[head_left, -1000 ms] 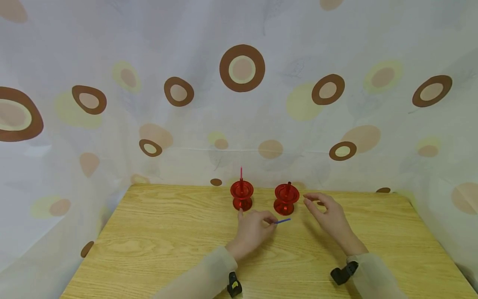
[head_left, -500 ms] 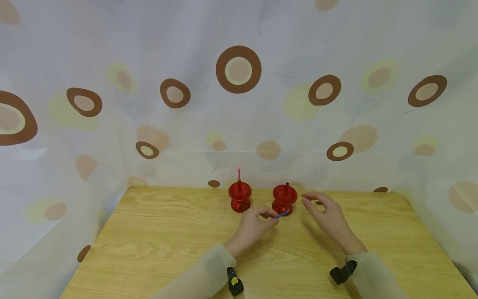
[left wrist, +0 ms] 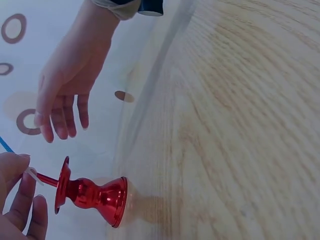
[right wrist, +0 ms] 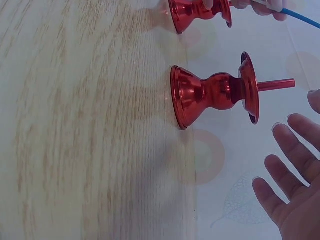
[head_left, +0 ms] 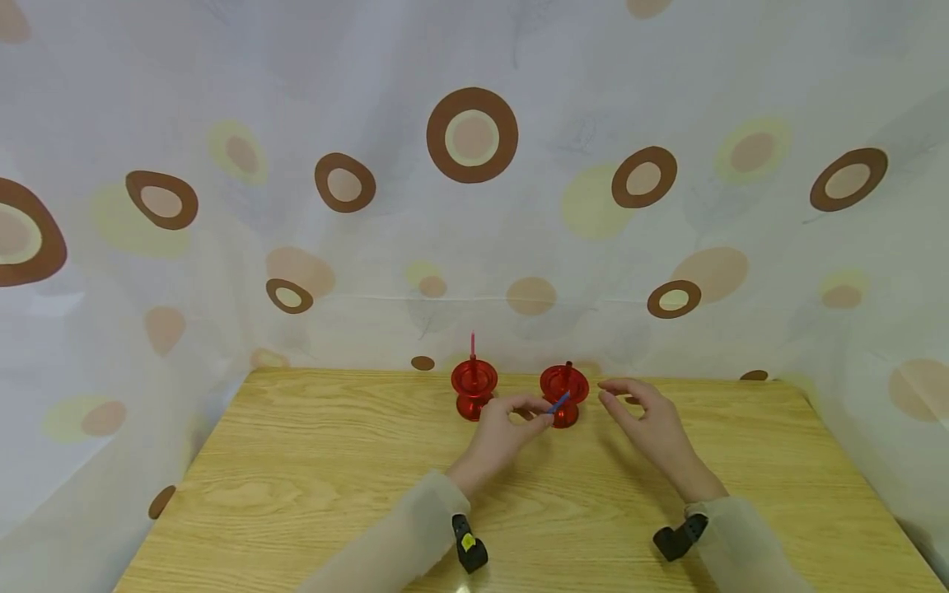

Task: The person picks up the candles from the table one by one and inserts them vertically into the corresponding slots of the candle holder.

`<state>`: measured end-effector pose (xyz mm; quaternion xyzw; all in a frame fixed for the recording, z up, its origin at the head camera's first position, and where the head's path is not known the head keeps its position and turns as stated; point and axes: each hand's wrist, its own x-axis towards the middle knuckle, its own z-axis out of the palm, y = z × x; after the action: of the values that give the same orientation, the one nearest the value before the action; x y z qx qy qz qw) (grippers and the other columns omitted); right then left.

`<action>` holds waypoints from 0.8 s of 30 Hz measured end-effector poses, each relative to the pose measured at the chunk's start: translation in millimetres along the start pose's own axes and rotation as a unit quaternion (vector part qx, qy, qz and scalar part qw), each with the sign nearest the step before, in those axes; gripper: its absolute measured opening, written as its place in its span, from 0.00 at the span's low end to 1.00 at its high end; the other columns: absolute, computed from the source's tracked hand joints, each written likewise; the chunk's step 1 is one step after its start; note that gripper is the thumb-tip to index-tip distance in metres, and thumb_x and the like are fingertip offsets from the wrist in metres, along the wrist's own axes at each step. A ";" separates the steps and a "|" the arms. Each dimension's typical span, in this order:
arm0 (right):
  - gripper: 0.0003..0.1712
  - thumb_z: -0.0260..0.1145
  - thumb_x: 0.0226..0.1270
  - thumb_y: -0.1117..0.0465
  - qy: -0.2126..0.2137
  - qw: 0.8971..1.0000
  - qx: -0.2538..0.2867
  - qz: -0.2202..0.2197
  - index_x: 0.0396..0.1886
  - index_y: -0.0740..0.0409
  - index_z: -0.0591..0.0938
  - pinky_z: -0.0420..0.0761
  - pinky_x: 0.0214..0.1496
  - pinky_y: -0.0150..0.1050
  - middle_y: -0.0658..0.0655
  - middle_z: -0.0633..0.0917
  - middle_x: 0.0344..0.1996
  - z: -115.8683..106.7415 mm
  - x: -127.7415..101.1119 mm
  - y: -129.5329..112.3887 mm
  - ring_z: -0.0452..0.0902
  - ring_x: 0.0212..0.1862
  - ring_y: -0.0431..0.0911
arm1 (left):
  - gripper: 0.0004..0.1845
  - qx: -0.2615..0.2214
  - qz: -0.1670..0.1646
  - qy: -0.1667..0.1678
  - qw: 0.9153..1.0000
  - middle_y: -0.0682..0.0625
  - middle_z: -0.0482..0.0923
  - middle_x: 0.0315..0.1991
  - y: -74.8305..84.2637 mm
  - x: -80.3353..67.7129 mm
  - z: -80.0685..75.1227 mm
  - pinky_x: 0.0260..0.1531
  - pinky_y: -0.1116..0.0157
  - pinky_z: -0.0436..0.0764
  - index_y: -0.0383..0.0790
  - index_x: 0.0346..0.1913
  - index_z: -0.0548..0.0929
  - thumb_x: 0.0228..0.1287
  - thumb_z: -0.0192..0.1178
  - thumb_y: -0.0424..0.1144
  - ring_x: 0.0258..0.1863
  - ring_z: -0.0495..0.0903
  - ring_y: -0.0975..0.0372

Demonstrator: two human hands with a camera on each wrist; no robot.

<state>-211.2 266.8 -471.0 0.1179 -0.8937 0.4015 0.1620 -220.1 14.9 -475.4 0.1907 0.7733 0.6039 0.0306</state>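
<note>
Two red candle holders stand at the far edge of the wooden table [head_left: 311, 461]. The left holder [head_left: 473, 391] carries a thin pink candle [head_left: 472, 344]. In the right holder [head_left: 574, 387] sits a short dark red candle [head_left: 568, 366]. My left hand [head_left: 544, 414] pinches a thin blue stick [head_left: 559, 403], raised just in front of the right holder. The right hand [head_left: 619, 399] hovers beside that holder with loosely curved fingers and holds nothing. The right wrist view has the right holder [right wrist: 212, 95] lying sideways and the blue stick [right wrist: 300, 17] at the top. In the left wrist view, one holder [left wrist: 90, 192] shows beside my left fingers [left wrist: 20, 200].
A spotted curtain [head_left: 474, 206] closes off the back and both sides of the table. Black wrist straps [head_left: 469, 548] sit on both sleeves. Bare wood [head_left: 311, 461] stretches across the near and left parts of the table.
My left hand has lifted the blue stick off the table and carried it up toward the right holder. The right hand has stayed almost still.
</note>
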 end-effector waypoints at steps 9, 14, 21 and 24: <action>0.15 0.64 0.79 0.56 -0.011 1.000 0.003 0.008 0.57 0.59 0.86 0.79 0.57 0.49 0.58 0.87 0.52 0.5 1.4 -0.6 0.80 0.56 0.53 | 0.09 -0.014 -0.010 0.021 1.000 0.57 0.87 0.41 5.8 8.2 1.0 0.52 0.59 0.79 0.43 0.49 0.91 0.71 0.68 0.40 0.46 0.81 0.67; 0.16 0.65 0.79 0.56 -0.016 1.000 0.011 0.002 0.58 0.58 0.86 0.79 0.57 0.54 0.59 0.88 0.52 1.9 3.2 1.0 0.80 0.56 0.52 | 0.11 -0.014 -0.005 0.027 1.000 0.55 0.89 0.43 8.3 13.4 1.0 0.63 0.45 0.74 0.40 0.51 0.90 0.71 0.68 0.40 0.50 0.82 0.64; 0.16 0.67 0.77 0.57 -0.017 1.000 0.013 -0.009 0.58 0.58 0.86 0.80 0.56 0.56 0.57 0.88 0.51 3.1 5.1 3.7 0.79 0.55 0.49 | 0.11 -0.016 0.004 0.030 0.999 0.53 0.89 0.44 13.3 22.1 -3.1 0.65 0.41 0.71 0.37 0.51 0.90 0.72 0.67 0.40 0.52 0.82 0.60; 0.16 0.67 0.77 0.57 -0.020 1.000 0.012 -0.005 0.59 0.58 0.85 0.79 0.57 0.56 0.57 0.88 0.52 3.2 5.5 3.9 0.80 0.56 0.51 | 0.11 -0.014 0.006 0.030 0.999 0.52 0.89 0.45 17.1 24.9 -4.5 0.64 0.41 0.72 0.37 0.50 0.90 0.72 0.67 0.39 0.52 0.83 0.60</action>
<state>-218.3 266.5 -473.5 0.1326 -0.8912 0.4090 0.1446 -240.0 22.4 -453.4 0.1772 0.7640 0.6204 0.0067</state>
